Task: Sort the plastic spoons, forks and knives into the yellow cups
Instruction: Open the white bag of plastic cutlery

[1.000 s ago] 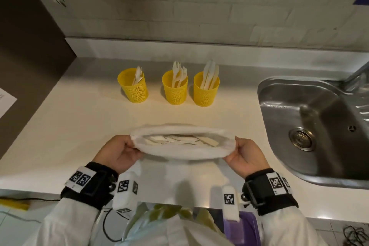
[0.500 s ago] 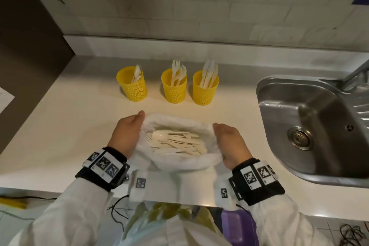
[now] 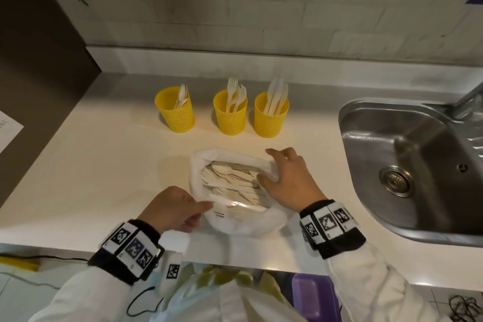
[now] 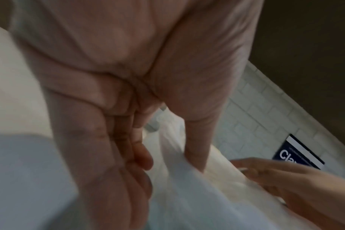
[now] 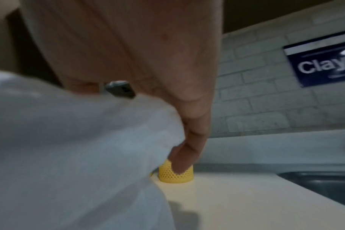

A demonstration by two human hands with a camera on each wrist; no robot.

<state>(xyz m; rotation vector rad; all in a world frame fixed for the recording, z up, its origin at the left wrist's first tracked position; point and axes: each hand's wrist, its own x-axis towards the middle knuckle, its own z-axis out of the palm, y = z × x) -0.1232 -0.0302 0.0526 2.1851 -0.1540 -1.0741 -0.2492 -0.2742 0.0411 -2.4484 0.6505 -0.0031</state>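
- Now the left hand (image 3: 175,208) pinches the bag (image 3: 261,225) rim; the right hand (image 3: 285,180), fingers apart, rests on the opposite rim.
- Probably next: pick one utensil between the hands, for its yellow cup (image 3: 230,119).

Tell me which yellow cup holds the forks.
The middle yellow cup: tined forks stand in it. The left cup holds spoons, the right cup holds knives.
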